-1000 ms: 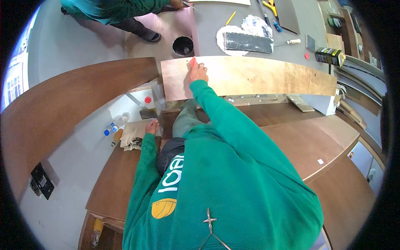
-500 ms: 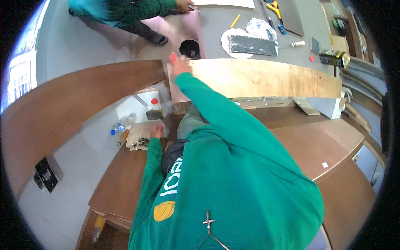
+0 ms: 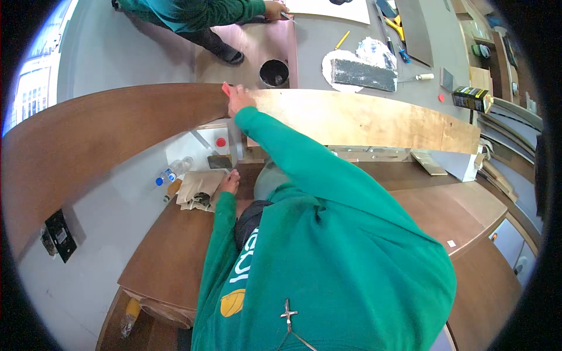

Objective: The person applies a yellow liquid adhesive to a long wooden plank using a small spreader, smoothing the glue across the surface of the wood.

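Note:
My right hand (image 3: 239, 99) reaches out over the joint between a dark brown curved board (image 3: 146, 108) and a pale wooden board (image 3: 363, 117). Its fingers pinch a small red piece (image 3: 226, 89), whose kind I cannot make out, at the brown board's end. Lower down, my left hand (image 3: 230, 182) rests beside a brown paper bag (image 3: 199, 188) on the brown bench. Its fingers look loosely curled, and nothing shows in them. Just beyond the right hand, a black round container (image 3: 274, 73) stands on a pinkish wooden surface (image 3: 250, 47).
Another person's hand (image 3: 275, 10) is at work at the far side. Right of it lie a yellow pencil (image 3: 342, 40), a black-coated slab (image 3: 363, 75) on white-smeared material, yellow-handled pliers (image 3: 399, 28) and a dark tin (image 3: 472, 99). Plastic bottles (image 3: 175, 169) lie left of the bag.
My right hand has moved left and slightly down with the red piece, from the pale board's end to the brown board's end. My left hand has shifted slightly right.

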{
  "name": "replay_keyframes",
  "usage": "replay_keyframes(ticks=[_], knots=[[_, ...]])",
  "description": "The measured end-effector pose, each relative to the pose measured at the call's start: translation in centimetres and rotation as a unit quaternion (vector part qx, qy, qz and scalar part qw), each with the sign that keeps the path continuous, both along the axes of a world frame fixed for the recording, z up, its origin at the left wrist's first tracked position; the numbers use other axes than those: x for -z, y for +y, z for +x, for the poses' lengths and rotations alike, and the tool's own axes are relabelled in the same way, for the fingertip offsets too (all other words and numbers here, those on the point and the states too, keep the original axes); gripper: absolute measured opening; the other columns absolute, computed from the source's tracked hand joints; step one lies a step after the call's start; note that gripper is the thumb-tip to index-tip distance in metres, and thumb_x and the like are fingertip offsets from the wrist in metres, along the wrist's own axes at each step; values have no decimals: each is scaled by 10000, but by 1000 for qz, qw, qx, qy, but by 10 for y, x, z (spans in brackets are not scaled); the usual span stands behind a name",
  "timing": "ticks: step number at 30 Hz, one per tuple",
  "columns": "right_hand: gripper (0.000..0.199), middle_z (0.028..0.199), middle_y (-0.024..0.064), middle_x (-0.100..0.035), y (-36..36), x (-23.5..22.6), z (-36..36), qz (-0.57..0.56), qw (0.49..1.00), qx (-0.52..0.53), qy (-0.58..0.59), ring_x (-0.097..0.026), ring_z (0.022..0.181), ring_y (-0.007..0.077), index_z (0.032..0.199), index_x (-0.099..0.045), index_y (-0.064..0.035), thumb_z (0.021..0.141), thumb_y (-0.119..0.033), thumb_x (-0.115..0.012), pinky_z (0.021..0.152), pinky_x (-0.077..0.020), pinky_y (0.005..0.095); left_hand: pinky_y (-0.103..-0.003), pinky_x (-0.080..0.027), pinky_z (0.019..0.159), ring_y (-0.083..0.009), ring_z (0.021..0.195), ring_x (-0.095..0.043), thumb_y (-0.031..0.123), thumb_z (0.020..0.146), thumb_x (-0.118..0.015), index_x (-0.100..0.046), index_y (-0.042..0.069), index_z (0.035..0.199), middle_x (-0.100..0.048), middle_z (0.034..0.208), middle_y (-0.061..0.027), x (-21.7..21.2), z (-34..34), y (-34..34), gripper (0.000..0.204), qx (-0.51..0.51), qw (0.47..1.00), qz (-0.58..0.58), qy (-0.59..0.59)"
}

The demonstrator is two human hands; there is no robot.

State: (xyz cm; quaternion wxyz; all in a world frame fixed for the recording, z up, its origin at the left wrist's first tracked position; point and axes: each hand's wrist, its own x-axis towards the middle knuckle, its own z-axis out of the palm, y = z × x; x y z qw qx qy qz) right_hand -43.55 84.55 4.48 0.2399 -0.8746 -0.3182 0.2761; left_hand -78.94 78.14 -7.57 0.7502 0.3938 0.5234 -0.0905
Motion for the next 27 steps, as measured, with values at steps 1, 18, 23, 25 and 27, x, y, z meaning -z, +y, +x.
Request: replay_keyframes(ticks=[1,18,23,25,27], knots=[[492,1205,170,-480,-11,-6,2,10,999,5,38,-529,1072,396,1307,-456,-163,823,-88,-502,846,-468,509,-231,-453,662,-81,794,-558,356,909,-616,-547,84,1275,-606,919,34,4,-13,-2,461,-8,1000,-5,-13],[508,1260,136,-446,-169,31,51,-157,976,133,-72,-487,1100,390,1323,-448,-143,839,-239,-566,835,-493,492,-212,-454,626,-86,810,-595,309,905,-609,-575,87,1249,-639,942,-16,1,46,12,411,-45,997,20,60],[454,1325,163,-434,-107,32,36,-168,977,122,-48,-431,1209,381,1334,-414,-98,900,-225,-456,869,-450,557,-206,-464,640,-74,833,-593,307,906,-613,-571,71,1250,-642,957,-8,4,43,25,419,-33,998,5,54],[458,1311,151,-454,-87,32,26,-160,979,102,-81,-447,1195,380,1343,-410,-100,901,-212,-452,879,-434,575,-210,-468,641,-71,817,-586,298,905,-618,-567,64,1253,-640,952,-2,-5,52,26,423,-25,996,24,87],[469,1313,143,-456,-69,29,17,-140,986,67,-67,-459,1187,376,1355,-400,-104,901,-210,-453,883,-428,577,-209,-469,643,-71,818,-586,285,900,-627,-575,63,1244,-638,952,1,-1,42,30,412,-26,997,7,73]])
